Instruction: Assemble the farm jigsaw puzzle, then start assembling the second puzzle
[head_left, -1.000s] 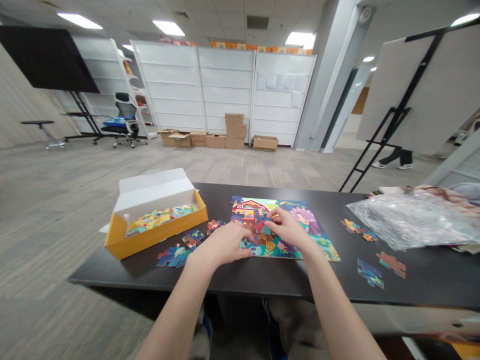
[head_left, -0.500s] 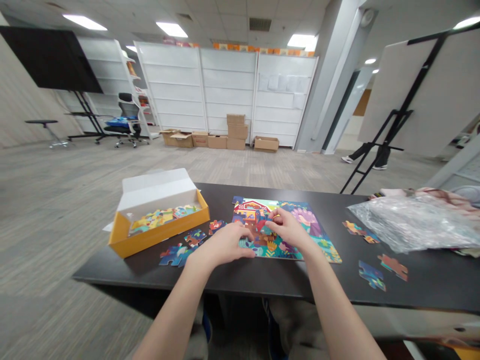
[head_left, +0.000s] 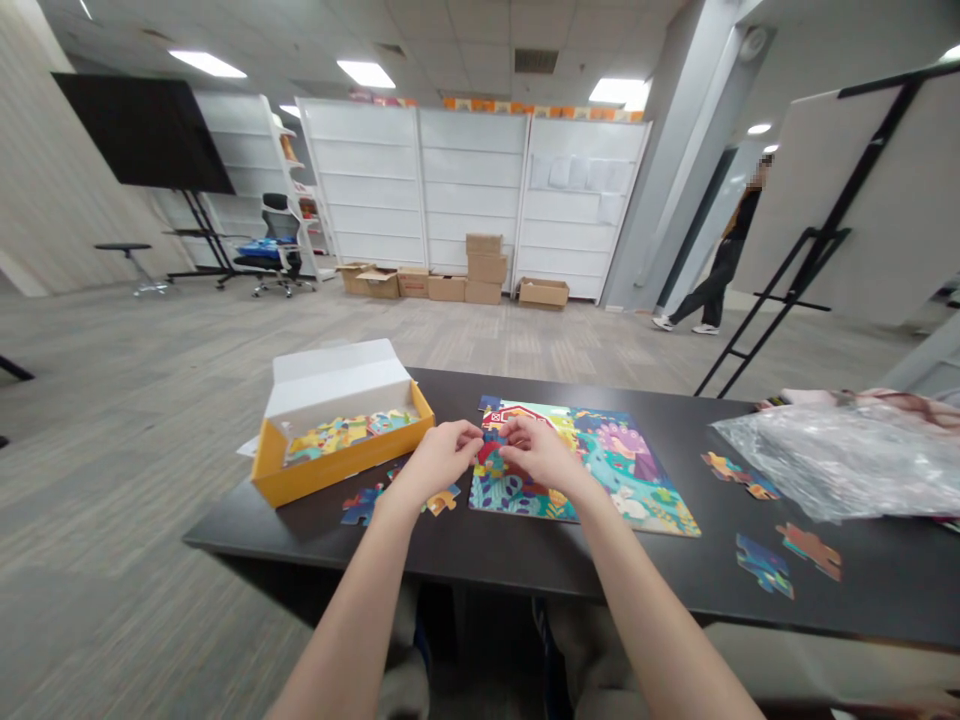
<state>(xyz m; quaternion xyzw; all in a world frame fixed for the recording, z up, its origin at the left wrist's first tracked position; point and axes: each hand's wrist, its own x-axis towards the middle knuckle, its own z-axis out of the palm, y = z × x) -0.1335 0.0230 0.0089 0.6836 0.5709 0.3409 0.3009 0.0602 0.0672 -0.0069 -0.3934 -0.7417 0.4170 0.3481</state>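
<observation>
On the dark table lies a mostly assembled jigsaw puzzle [head_left: 622, 470] with a red barn and a purple figure. Over its left part, a puzzle piece with red on it [head_left: 490, 453] is between my two hands. My right hand [head_left: 546, 458] pinches it from the right, fingers bent. From the left, my left hand [head_left: 442, 462] has its fingertips closed at the piece's edge. The hands hide some of the picture beneath. Loose puzzle pieces [head_left: 363, 503] lie by my left wrist, and an orange piece [head_left: 442, 500] is just right of that wrist.
At the left stands an open yellow box [head_left: 345, 465] with puzzle pieces inside. More loose pieces [head_left: 765, 565] lie to the right, near a clear plastic bag [head_left: 832, 460]. Beyond the table are cardboard boxes [head_left: 484, 268], a whiteboard stand [head_left: 802, 260] and a walking person [head_left: 720, 265].
My right hand has moved left over the puzzle with the piece. My left hand has lifted to meet it, fingertips drawing together. The view has turned slightly left; more of the person shows.
</observation>
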